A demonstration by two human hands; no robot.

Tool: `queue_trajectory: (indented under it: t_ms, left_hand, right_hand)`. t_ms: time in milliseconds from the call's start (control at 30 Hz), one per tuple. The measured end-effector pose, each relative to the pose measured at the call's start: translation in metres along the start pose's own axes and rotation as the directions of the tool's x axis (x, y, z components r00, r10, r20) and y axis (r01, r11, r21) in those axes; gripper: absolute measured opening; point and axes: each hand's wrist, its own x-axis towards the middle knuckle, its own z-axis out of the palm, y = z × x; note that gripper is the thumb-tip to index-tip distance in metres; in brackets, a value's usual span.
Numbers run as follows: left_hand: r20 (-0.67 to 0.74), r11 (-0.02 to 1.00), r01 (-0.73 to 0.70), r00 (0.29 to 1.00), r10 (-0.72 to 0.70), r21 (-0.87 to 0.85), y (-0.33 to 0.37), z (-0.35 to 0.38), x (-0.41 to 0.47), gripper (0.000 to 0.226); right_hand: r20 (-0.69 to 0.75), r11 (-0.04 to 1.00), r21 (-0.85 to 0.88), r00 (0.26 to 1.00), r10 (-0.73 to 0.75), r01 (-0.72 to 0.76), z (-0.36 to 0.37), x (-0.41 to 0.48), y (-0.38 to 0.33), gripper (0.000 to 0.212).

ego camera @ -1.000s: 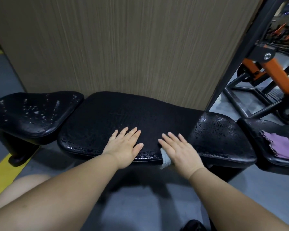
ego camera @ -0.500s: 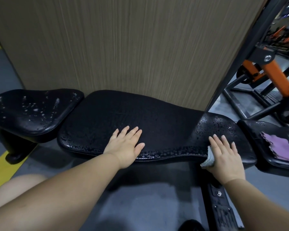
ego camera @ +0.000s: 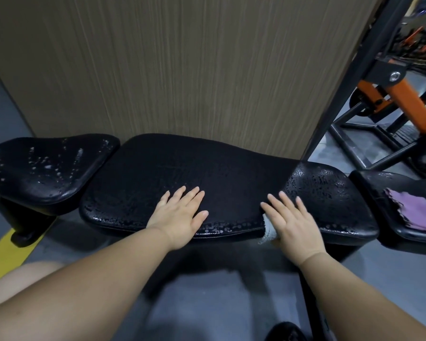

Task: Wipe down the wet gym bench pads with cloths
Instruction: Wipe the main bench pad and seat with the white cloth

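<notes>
Wood-grain panelling (ego camera: pixel 182 70) rises behind a row of black pads, with an orange machine frame (ego camera: pixel 408 102) at the right. From the head camera, the left hand (ego camera: pixel 180 215) lies flat on the middle pad (ego camera: pixel 182 166), its grip wide and holding nothing. The right hand (ego camera: pixel 293 217), fingers straight, presses a white cloth (ego camera: pixel 268 230) onto that pad's near edge, just beside the droplet-covered right pad (ego camera: pixel 330 193). Water beads dot the left pad (ego camera: pixel 42 168). A purple cloth (ego camera: pixel 411 210) lies on the far pad (ego camera: pixel 379 183).
</notes>
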Motion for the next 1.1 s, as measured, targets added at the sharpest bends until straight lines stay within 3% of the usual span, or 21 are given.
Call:
queue_trajectory:
  t_ms: [133,267,367,500,633,767,933,1100]
  left_hand:
    - [-0.001,1.0,0.001,1.0,-0.001,0.0,0.001,0.0,0.001,0.059]
    - [-0.005,1.0,0.005,1.0,-0.005,0.005,0.001,0.0,0.0,0.059]
    - [0.0,1.0,0.011,1.0,-0.011,-0.001,0.002,0.0,0.0,0.059]
    - [-0.002,1.0,0.015,1.0,-0.015,0.014,0.002,0.001,0.002,0.059]
    - [0.008,0.999,0.027,1.0,-0.027,0.024,0.004,0.0,0.001,0.059]
    - [0.022,0.999,0.03,0.999,-0.03,0.015,0.007,-0.002,0.0,0.059]
    - [0.1,0.998,0.069,0.993,-0.07,0.011,0.019,-0.008,0.004,0.061]
    - [0.119,0.994,-0.106,0.988,0.101,0.037,0.067,-0.011,0.031,0.061]
  right_hand:
    - [0.05,0.984,-0.018,0.982,0.18,-0.179,-0.004,-0.03,0.047,0.105]
    - [0.097,0.89,-0.032,0.885,0.456,-0.455,-0.008,-0.062,0.085,0.108]
    - [0.108,0.849,-0.029,0.842,0.528,-0.528,-0.005,-0.071,0.092,0.111]
    - [0.069,0.865,-0.044,0.862,0.501,-0.499,-0.003,-0.065,0.085,0.114]
    - [0.008,0.935,-0.033,0.936,0.353,-0.352,-0.003,-0.05,0.066,0.121]
    - [-0.07,0.987,-0.03,0.985,0.158,-0.161,0.003,-0.023,0.029,0.105]
    - [-0.107,0.995,-0.006,0.989,0.098,-0.099,0.005,-0.018,0.022,0.094]
    - [-0.072,0.995,-0.007,0.993,0.098,-0.098,0.004,-0.027,0.042,0.099]
